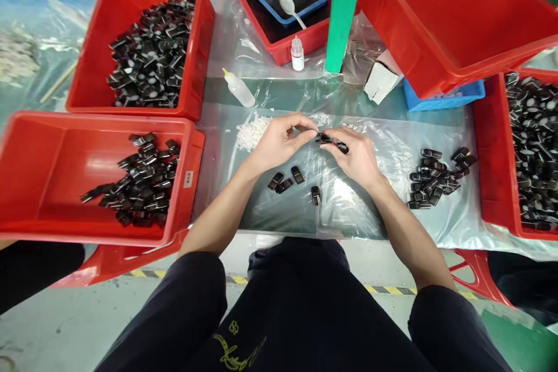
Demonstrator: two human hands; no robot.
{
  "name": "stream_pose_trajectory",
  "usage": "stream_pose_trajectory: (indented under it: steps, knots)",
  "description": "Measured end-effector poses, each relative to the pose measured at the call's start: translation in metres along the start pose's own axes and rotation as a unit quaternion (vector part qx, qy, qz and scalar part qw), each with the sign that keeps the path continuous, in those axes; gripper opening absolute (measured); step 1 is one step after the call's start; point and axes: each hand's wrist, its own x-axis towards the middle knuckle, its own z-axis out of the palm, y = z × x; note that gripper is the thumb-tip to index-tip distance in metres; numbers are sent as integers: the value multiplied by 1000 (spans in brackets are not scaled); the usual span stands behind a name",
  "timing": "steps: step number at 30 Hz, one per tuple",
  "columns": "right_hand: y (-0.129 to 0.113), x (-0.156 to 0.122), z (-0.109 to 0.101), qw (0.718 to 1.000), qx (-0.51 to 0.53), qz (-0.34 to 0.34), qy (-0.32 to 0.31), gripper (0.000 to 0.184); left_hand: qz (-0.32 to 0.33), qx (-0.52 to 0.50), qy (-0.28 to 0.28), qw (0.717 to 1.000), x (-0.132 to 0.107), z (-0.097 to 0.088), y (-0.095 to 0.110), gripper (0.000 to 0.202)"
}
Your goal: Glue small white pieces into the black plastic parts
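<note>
My right hand (pixel 356 157) grips a small glossy black piece (pixel 342 146), with more black (pixel 322 138) showing at its fingertips. Thumb and forefinger of my left hand (pixel 281 138) are pinched together against the near end of that black part; whatever lies between them is too small to make out. Below the hands, several loose black pieces lie on the plastic sheet, one of them (pixel 315 195) apart from the others (pixel 284 185). A heap of tiny white bits (pixel 253 132) is beside my left hand. To the right sits a pile of black pieces (pixel 431 180).
Red bins with black pieces stand at left (pixel 196 157), upper left (pixel 204 52) and right (pixel 488 157). A white squeeze bottle (pixel 239 90), a small dropper bottle (pixel 297 55) and a green post (pixel 344 11) are beyond my hands. A tilted red bin (pixel 436 29) overhangs a blue tray (pixel 444 102).
</note>
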Motion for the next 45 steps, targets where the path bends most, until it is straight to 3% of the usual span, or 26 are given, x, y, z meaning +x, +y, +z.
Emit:
stream_pose_trajectory:
  steps: [10, 17, 22, 25, 27, 30, 36, 40, 45]
  knots:
    - [-5, -4, 0, 997, -70, -30, 4, 58, -18, 18, -12, 1000, -2, -2, 8, 21]
    - [-3, -4, 0, 997, -63, -46, 16, 63, -46, -75, -41, 995, -4, -1, 7, 49]
    - [-3, -2, 0, 999, -10, -36, 16, 65, -49, -97, -47, 993, -1, -2, 4, 56]
    - [-5, 1, 3, 996, 88, -3, 23, 63, -31, -67, -21, 997, -2, 2, 3, 53]
    - [-7, 4, 3, 982, 184, 40, 23, 64, -5, -23, 17, 1000, -4, 6, 3, 49]
    - [-13, 8, 0, 939, 322, 120, 0, 64, 64, 54, 42, 996, -7, 10, 3, 42]
    - [-23, 8, -12, 857, 465, 215, -47, 66, 142, 145, -26, 979, -10, 7, 2, 58]
    - [-23, 8, -14, 833, 500, 225, -78, 63, 156, 163, -27, 974, -10, 5, -2, 51]
    - [-21, 8, -12, 823, 512, 224, -101, 62, 169, 165, -11, 972, -10, 6, -3, 40]
